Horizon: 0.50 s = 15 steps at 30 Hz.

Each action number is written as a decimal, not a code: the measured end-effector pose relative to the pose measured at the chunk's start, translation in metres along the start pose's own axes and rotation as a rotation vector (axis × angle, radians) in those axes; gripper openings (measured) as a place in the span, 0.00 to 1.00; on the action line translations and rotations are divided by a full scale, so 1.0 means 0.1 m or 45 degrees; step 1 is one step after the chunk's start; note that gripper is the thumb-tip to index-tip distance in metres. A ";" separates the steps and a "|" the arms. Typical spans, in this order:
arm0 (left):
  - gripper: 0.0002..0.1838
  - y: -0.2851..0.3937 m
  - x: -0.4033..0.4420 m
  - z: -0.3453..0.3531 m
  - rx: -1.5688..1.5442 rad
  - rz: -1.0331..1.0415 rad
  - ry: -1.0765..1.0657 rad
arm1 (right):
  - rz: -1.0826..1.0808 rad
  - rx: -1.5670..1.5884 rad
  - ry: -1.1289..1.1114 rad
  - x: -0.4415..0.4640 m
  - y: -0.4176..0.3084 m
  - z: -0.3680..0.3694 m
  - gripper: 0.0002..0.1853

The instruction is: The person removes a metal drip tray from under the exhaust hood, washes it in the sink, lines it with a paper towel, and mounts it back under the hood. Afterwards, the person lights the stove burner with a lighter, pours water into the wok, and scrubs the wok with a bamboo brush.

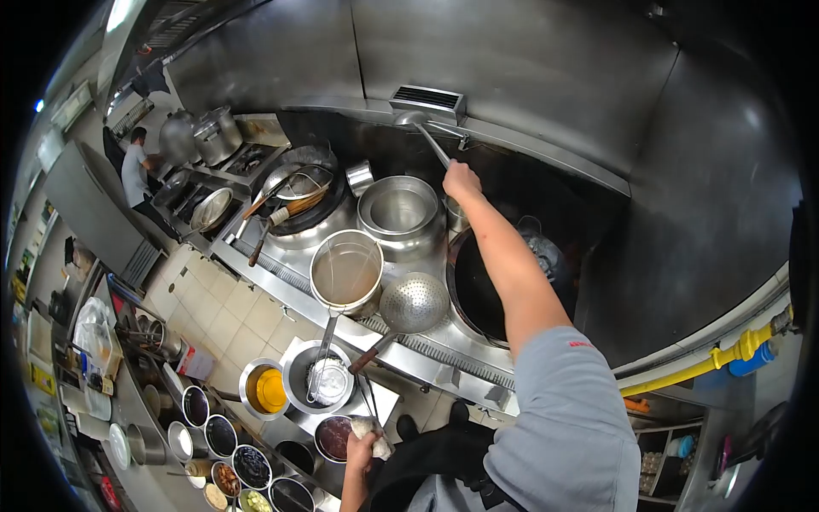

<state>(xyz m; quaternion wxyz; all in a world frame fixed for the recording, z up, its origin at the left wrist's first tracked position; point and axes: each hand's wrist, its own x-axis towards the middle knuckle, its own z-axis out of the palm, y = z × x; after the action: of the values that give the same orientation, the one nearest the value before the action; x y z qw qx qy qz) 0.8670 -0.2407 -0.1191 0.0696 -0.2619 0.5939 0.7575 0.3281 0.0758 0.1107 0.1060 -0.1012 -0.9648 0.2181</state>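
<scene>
My right hand (pixel 461 182) is stretched out over the stove, closed around the handle of a metal ladle (pixel 412 119) whose bowl is up near the back ledge. Below that arm sits a dark wok (pixel 478 294), partly hidden by the forearm. Low in the view, my left hand (pixel 359 450) is closed on a bunched whitish cloth (pixel 377 433), beside a pot of dark red sauce (pixel 334 437). A perforated skimmer (pixel 415 303) rests on the stove edge, its handle slanting toward a bowl of white powder (pixel 299 375) holding a wire strainer (pixel 328 381).
A pot of cloudy liquid (pixel 345 271) and a steel basin (pixel 397 207) stand on the stove (pixel 286 277). Left of them, strainers and a brush lie over another wok (pixel 320 213). Several seasoning pots (pixel 252 466) fill the lower left. A person (pixel 136 175) stands farther back.
</scene>
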 end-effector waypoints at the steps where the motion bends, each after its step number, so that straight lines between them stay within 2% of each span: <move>1: 0.12 0.09 -0.05 0.06 -0.037 -0.047 0.032 | -0.043 -0.024 -0.004 -0.11 0.10 -0.04 0.15; 5: 0.17 0.08 0.07 -0.05 0.044 -0.025 -0.021 | -0.244 -0.124 0.063 -0.80 0.45 -0.22 0.21; 7: 0.17 0.12 0.18 -0.05 0.000 -0.014 0.005 | -0.273 -0.091 0.115 -1.27 0.51 -0.28 0.25; 8: 0.17 0.10 0.22 -0.06 -0.042 -0.007 0.026 | -0.230 -0.107 0.028 -1.56 0.45 -0.39 0.26; 10: 0.16 0.00 0.40 -0.15 -0.003 0.022 0.025 | -0.220 0.024 0.012 -1.86 0.53 -0.24 0.26; 12: 0.16 0.09 0.46 -0.13 0.012 -0.024 -0.001 | -0.320 0.298 0.017 -1.91 0.63 0.11 0.25; 13: 0.16 0.16 0.44 -0.08 0.043 -0.039 -0.001 | -0.353 0.453 -0.020 -1.85 0.64 0.27 0.20; 14: 0.16 0.24 0.42 0.00 -0.060 -0.007 -0.038 | -0.215 0.509 -0.232 -1.84 0.50 0.22 0.17; 15: 0.17 0.29 0.41 0.02 -0.004 -0.026 -0.066 | -0.013 0.518 -0.476 -1.79 0.33 0.16 0.16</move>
<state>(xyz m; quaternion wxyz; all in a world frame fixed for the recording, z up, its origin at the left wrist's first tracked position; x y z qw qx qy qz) 0.8196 -0.2557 -0.1135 0.0923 -0.2483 0.5879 0.7643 0.5000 0.0555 0.0533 -0.0545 -0.0309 -0.9045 0.4218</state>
